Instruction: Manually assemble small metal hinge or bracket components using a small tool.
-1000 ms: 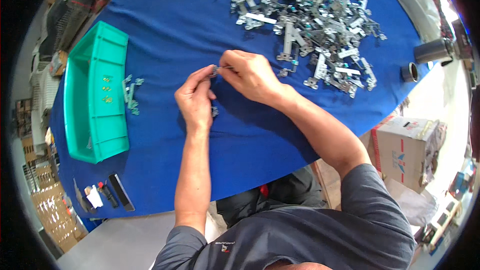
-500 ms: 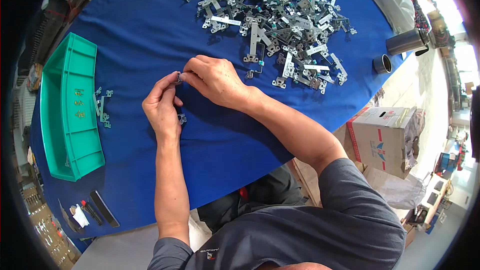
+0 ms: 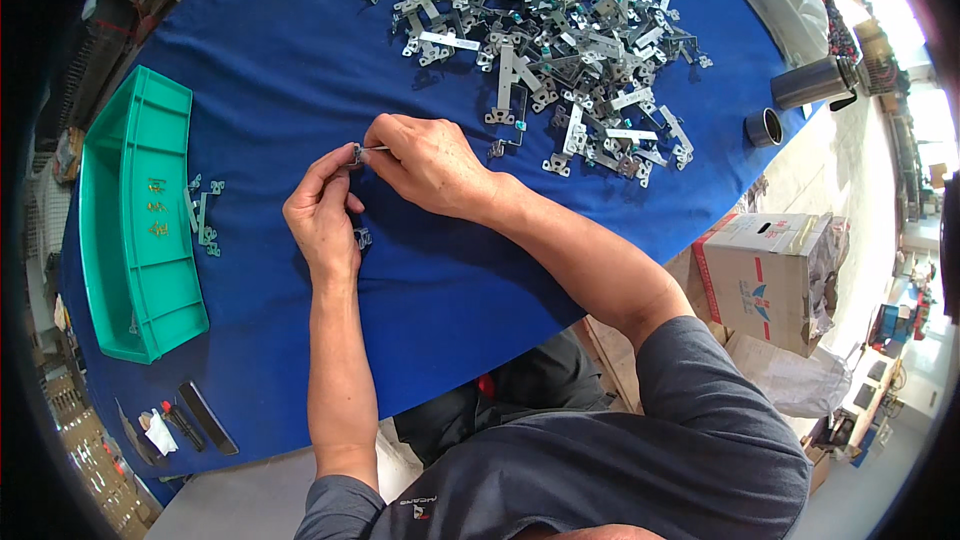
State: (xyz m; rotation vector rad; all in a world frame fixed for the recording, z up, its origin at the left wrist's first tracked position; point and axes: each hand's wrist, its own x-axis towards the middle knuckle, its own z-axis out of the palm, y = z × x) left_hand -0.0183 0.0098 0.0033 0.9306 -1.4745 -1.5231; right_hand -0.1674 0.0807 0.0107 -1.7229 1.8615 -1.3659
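Observation:
My left hand (image 3: pixel 325 225) pinches a small metal bracket (image 3: pixel 357 153) between thumb and fingertips over the blue cloth. A perforated metal end (image 3: pixel 363 237) shows beside the palm; whether it belongs to the same bracket is hidden. My right hand (image 3: pixel 430 165) is closed just to the right, fingertips close to the bracket. Out of its pinch a thin, rod-like piece (image 3: pixel 376 148) points at the bracket; its kind is too small to tell. Beyond the hands lies a large heap of silvery metal brackets (image 3: pixel 505 80), some with greenish parts.
On the left stands a green plastic bin (image 3: pixel 165 285), with a few brackets (image 3: pixel 205 215) beside it. A dark bar (image 3: pixel 208 418), a red-tipped tool (image 3: pixel 180 425) and white tissue (image 3: pixel 160 434) lie near-left. A metal mug (image 3: pixel 810 83) and steel cup (image 3: pixel 764 128) sit right; a cardboard box (image 3: pixel 765 275) stands below.
My right fingertips have drawn slightly away from the bracket, and the thin piece now shows between them. My left hand has barely moved.

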